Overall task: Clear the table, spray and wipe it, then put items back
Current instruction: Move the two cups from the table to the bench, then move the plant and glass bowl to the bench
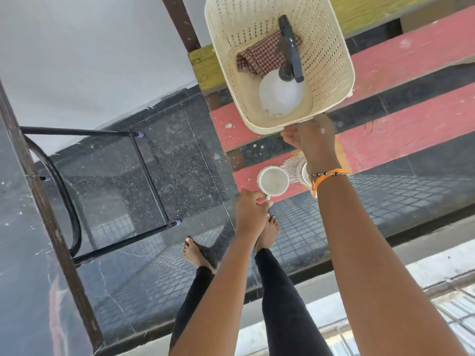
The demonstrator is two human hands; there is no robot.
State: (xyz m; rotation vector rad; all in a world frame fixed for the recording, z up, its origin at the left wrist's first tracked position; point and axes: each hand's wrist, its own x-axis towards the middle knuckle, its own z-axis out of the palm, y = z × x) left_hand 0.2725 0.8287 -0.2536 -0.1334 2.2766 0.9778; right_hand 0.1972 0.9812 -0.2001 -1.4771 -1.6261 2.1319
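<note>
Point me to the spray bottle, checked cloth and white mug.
spray bottle (279, 97): head view, on its white body.
checked cloth (259, 56): head view, middle of the folded fabric.
white mug (273, 181): head view, inside its bowl.

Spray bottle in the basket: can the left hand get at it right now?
Probably not: the left hand holds a white cup by its handle. The spray bottle itself lies uncovered in the open-topped basket, partly on the checked cloth.

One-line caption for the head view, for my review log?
Left hand holds a white cup by its handle; right hand grips the cream basket holding spray bottle and checked cloth.
</note>
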